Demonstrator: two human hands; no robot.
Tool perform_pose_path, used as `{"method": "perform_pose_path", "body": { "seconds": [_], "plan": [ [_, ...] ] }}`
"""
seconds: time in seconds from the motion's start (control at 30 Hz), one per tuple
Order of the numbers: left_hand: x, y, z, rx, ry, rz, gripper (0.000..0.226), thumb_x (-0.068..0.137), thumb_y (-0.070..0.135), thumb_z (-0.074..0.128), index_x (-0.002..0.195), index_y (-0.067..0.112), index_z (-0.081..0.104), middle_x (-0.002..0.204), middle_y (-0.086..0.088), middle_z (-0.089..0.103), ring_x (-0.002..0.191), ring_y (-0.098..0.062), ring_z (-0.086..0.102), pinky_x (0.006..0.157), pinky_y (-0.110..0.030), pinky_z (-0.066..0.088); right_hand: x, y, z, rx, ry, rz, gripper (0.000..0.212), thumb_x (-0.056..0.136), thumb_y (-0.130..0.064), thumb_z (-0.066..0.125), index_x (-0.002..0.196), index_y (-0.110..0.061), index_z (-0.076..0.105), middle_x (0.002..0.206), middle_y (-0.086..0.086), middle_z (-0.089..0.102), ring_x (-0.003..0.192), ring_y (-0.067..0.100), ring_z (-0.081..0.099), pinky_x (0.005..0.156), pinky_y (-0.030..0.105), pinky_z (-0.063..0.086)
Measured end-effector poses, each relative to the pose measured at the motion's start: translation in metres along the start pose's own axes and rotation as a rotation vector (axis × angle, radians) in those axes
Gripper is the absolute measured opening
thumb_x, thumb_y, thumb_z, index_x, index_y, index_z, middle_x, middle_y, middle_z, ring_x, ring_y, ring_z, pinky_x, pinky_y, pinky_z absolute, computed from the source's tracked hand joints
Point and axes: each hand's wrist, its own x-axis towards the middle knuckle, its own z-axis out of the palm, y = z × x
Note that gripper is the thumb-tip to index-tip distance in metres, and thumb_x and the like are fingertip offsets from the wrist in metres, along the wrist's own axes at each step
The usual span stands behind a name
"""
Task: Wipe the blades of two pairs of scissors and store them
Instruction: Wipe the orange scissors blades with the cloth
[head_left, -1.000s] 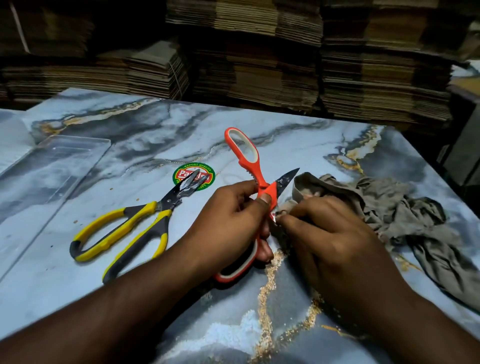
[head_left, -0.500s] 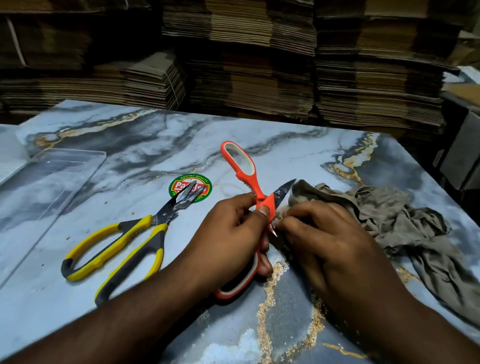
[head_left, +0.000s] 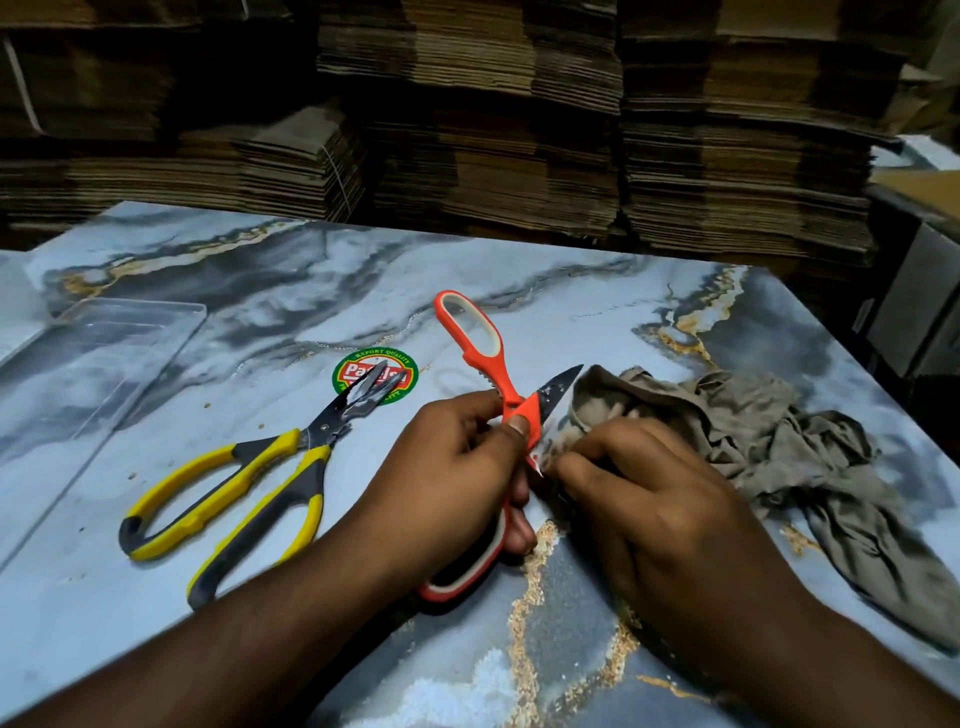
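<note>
Both hands on orange scissors (head_left: 496, 374), blades spread.
Left hand (head_left: 447, 483) grips pivot; right hand (head_left: 654, 499) pinches grey rag (head_left: 753, 436) against lower blade just beside.

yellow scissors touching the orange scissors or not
Apart. The head view shows bare marble table and the left hand between the yellow scissors and the orange scissors.

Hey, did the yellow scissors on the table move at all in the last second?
No. The yellow scissors lie with their blade tips on the round sticker just as before; only the head camera has shifted.
</note>
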Motion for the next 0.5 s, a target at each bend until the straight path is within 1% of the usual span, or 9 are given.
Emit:
{"method": "perform_pose_path", "body": {
  "seconds": [0.07, 0.17, 0.3, 0.37, 0.43, 0.5],
  "plan": [
    [0.002, 0.0, 0.0, 0.021, 0.004, 0.008, 0.024, 0.111, 0.023, 0.049, 0.104, 0.006, 0.064, 0.062, -0.009, 0.059, 0.046, -0.034, 0.064, 0.055, -0.043, 0.056, 0.0, -0.001, -0.002, -0.016, 0.007, -0.003, 0.015, 0.099, -0.01, 0.067, 0.111, -0.005, 0.075, 0.103, 0.009, 0.063, 0.09, 0.031, 0.059, 0.074, 0.04, 0.051],
    [0.002, -0.002, 0.001, 0.074, -0.006, 0.022, 0.026, 0.111, 0.025, 0.049, 0.101, 0.004, 0.062, 0.064, -0.009, 0.06, 0.047, -0.034, 0.065, 0.054, -0.043, 0.056, 0.006, -0.001, 0.003, -0.032, 0.024, -0.011, 0.016, 0.099, -0.01, 0.064, 0.11, -0.005, 0.075, 0.102, 0.009, 0.063, 0.091, 0.029, 0.057, 0.076, 0.039, 0.049],
    [0.001, -0.002, -0.001, 0.083, -0.007, 0.02, 0.025, 0.112, 0.021, 0.048, 0.101, 0.002, 0.059, 0.062, -0.009, 0.06, 0.047, -0.034, 0.065, 0.052, -0.044, 0.055, -0.003, -0.002, -0.001, -0.023, 0.001, -0.027, 0.022, 0.106, -0.015, 0.058, 0.115, -0.004, 0.075, 0.107, 0.01, 0.066, 0.094, 0.032, 0.06, 0.078, 0.039, 0.05],
    [0.004, -0.003, 0.001, 0.113, -0.01, 0.029, 0.025, 0.112, 0.024, 0.048, 0.102, 0.003, 0.06, 0.061, -0.005, 0.06, 0.048, -0.035, 0.066, 0.053, -0.045, 0.056, 0.003, 0.002, -0.001, -0.008, 0.003, -0.011, 0.019, 0.103, -0.011, 0.06, 0.114, -0.005, 0.075, 0.105, 0.009, 0.065, 0.092, 0.031, 0.059, 0.077, 0.038, 0.05],
    [0.006, -0.002, 0.001, 0.116, -0.019, 0.027, 0.025, 0.111, 0.024, 0.049, 0.104, 0.004, 0.061, 0.061, -0.005, 0.06, 0.048, -0.035, 0.067, 0.054, -0.044, 0.056, 0.01, 0.001, 0.001, 0.0, 0.005, 0.005, 0.021, 0.1, -0.008, 0.06, 0.114, -0.007, 0.075, 0.105, 0.007, 0.064, 0.092, 0.028, 0.057, 0.078, 0.036, 0.047],
    [0.006, -0.003, 0.0, 0.07, -0.01, 0.01, 0.023, 0.111, 0.02, 0.049, 0.106, 0.002, 0.062, 0.061, -0.007, 0.059, 0.048, -0.035, 0.065, 0.054, -0.041, 0.055, 0.008, -0.001, 0.0, 0.003, -0.005, -0.003, 0.024, 0.103, -0.012, 0.055, 0.115, -0.007, 0.074, 0.106, 0.007, 0.064, 0.093, 0.028, 0.058, 0.077, 0.036, 0.048]
  ]
}}
